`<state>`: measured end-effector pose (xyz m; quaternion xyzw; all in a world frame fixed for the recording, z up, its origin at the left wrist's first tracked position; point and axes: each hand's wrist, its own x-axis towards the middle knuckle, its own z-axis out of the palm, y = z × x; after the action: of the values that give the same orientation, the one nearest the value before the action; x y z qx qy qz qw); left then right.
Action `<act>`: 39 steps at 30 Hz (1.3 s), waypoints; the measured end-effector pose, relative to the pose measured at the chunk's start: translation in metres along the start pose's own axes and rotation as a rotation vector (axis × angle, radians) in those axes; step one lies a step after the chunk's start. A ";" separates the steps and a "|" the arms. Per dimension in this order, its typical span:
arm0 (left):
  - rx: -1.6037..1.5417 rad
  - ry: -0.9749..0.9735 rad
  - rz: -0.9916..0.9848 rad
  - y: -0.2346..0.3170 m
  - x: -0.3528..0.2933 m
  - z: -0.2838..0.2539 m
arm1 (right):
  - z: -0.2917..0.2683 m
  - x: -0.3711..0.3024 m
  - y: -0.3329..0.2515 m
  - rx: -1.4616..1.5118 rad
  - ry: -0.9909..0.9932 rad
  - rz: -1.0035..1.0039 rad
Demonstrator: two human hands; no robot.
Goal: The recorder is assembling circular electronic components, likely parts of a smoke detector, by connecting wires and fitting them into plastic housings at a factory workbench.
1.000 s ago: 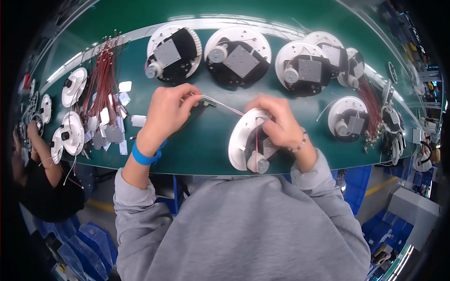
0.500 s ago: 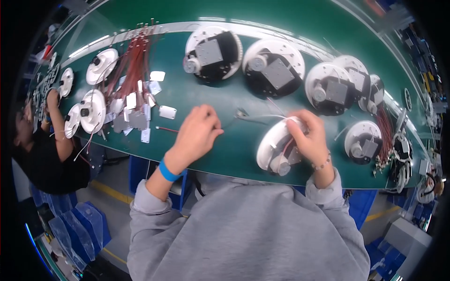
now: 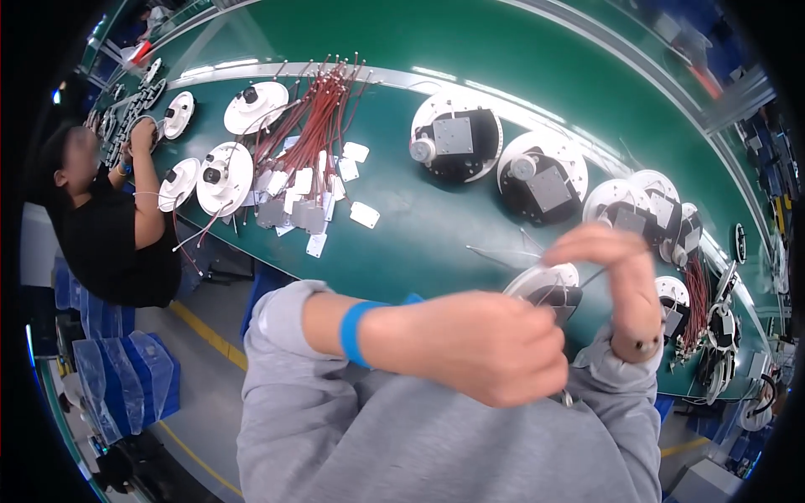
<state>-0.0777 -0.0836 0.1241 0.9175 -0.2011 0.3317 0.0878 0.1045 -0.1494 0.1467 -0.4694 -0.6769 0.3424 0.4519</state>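
My left hand [image 3: 482,348], with a blue band at its wrist, is closed in a loose fist near the table's front edge. Whatever it may hold is hidden behind its fingers. Partly covered by it is a white round disc unit [image 3: 537,281] with a dark part and thin wires. Just above and to the right, my right hand [image 3: 616,260] is bent at the wrist, its fingers pointing left over the disc. Motion smears those fingers, and a thin grey wire passes near them. Loose white wires [image 3: 499,253] stretch left from the disc.
A bundle of red cables [image 3: 314,113] with small white and grey plates [image 3: 364,215] lies to the left. White discs [image 3: 225,178] sit beyond it. Several disc units with black bases and grey plates [image 3: 455,136] line the back. A co-worker [image 3: 113,226] sits far left.
The view has shifted, with the table's contents appearing farther right. My left hand has crossed rightward in front of the disc unit. My right hand has lifted off the disc's rim.
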 end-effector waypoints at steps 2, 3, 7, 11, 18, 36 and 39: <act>-0.048 -0.051 0.010 -0.002 0.006 0.006 | 0.007 0.004 0.005 0.156 -0.166 -0.031; -0.108 -0.103 0.011 -0.004 0.006 0.007 | 0.013 0.003 0.007 0.257 -0.119 -0.094; -0.223 0.060 -0.012 -0.014 -0.005 0.010 | 0.029 -0.020 0.020 0.572 0.282 -0.072; -0.105 0.466 -0.711 -0.081 -0.060 -0.027 | -0.012 -0.048 0.028 0.684 0.489 -0.170; 0.651 -0.139 -1.495 -0.166 -0.222 -0.031 | -0.041 -0.127 0.033 0.523 0.684 -0.032; 0.879 0.478 -1.232 -0.140 -0.156 -0.109 | -0.032 -0.097 0.032 0.427 0.619 0.003; 0.798 0.584 -1.130 -0.122 -0.136 -0.119 | -0.028 -0.083 0.038 0.321 0.516 0.066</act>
<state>-0.1894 0.1037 0.1244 0.7179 0.4675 0.5139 -0.0447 0.1553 -0.2148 0.0989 -0.4852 -0.4614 0.3287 0.6661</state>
